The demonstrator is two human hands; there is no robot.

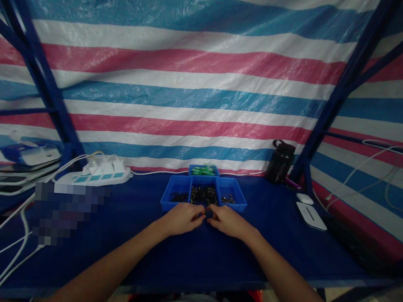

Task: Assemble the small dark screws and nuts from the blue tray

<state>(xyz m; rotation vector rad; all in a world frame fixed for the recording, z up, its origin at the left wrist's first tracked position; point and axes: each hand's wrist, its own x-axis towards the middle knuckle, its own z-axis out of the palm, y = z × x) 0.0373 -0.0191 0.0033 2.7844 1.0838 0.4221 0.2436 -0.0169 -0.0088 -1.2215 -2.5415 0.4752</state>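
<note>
Both of my hands meet at the front edge of three joined blue bins. My left hand [185,219] has its fingers curled and pressed together; anything between them is too small to make out. Close beside it, my right hand [229,221] is pinched the same way, its fingertips almost touching the left ones. The middle bin holds many small dark and shiny parts [204,195]. A few dark thin pieces [179,197] lie in the left bin [178,184], and small metallic parts [228,199] in the right bin [228,188].
Behind the bins sits a small blue tray with green items [203,170]. A black bottle [280,162] stands at the back right, near a white device [311,215]. On the left are a power strip [96,177], white cables [27,226] and stacked devices [16,175] on the blue table [207,266].
</note>
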